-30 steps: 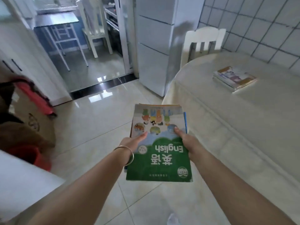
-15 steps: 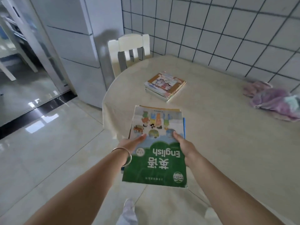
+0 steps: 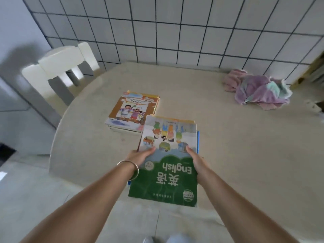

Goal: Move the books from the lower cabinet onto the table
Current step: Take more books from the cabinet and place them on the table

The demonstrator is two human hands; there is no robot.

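I hold a small stack of books [image 3: 166, 174] with both hands over the near edge of the beige table [image 3: 228, 137]. The top book has a green cover with "English" printed on it, upside down to me. My left hand [image 3: 140, 156], with a metal bangle on the wrist, grips the stack's left edge. My right hand [image 3: 196, 160] grips its right edge. A second stack of books [image 3: 131, 113], with an orange cartoon cover on top, lies flat on the table just beyond and left of the held stack.
A white chair [image 3: 59, 71] stands at the table's far left edge. A crumpled pink and purple cloth [image 3: 259, 90] lies at the table's far right. A tiled wall [image 3: 175, 32] runs behind the table. Pale floor tiles [image 3: 26, 190] lie to my left.
I have turned right and come closer to the table. The held stack now hangs over the table's near edge, close to the stack lying there. Both hands keep the same grip.
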